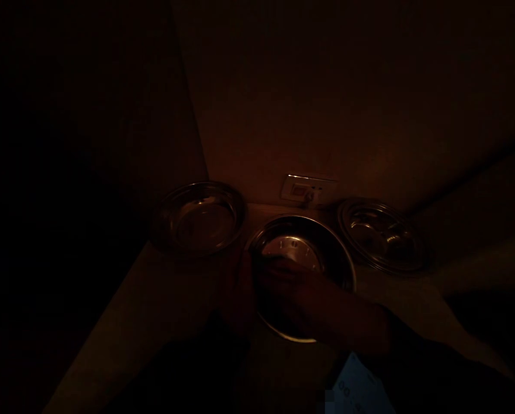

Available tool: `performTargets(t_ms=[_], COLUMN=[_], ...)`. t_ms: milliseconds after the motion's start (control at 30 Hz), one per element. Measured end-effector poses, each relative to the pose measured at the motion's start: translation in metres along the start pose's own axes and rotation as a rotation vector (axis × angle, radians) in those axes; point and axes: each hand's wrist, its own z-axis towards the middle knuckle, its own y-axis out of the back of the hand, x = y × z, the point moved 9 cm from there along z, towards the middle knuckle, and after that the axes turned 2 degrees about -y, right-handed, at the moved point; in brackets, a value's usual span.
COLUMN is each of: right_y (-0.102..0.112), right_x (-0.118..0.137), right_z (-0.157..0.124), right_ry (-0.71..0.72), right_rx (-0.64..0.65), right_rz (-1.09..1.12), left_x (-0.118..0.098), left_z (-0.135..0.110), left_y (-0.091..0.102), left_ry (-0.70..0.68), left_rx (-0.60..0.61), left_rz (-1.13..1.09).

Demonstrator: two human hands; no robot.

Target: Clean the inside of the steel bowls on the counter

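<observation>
In very dim light, a round metal bowl (347, 267) rests on the table in front of me, its shiny rim catching the light. My left hand (237, 290) is at the bowl's left side, closed on its rim; its fingers are barely visible. My right hand (289, 282) reaches into the bowl from the right, with its fingers bent together against the inner left wall. Something dark lies under those fingers, too dim to name.
A shallow metal dish (205, 227) stands at the back left and stacked metal plates (382, 238) at the back right. On the wall behind is a socket panel (298, 188) with something plugged in. A pale printed sheet (361, 388) shows below my right forearm. The table (119, 322) drops off at left.
</observation>
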Motion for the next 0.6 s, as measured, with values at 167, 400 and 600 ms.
performTargets(t_ms=[167,400,600], right_y=[0.02,0.058,0.013], right_x=[-0.009,-0.021,-0.017], right_z=[-0.039,-0.018,0.004], right_ry=[0.0,-0.013,-0.047], right_rx=[0.212,-0.139,-0.028], right_rz=[-0.02,-0.518,-0.17], left_x=[-0.003,-0.005,-0.004], left_z=[0.0,-0.003,-0.002], left_y=[-0.007,-0.011,-0.004], left_ry=[0.014,0.009,0.016], left_rx=[0.038,0.072,0.027], left_rz=[-0.054,-0.094,-0.016])
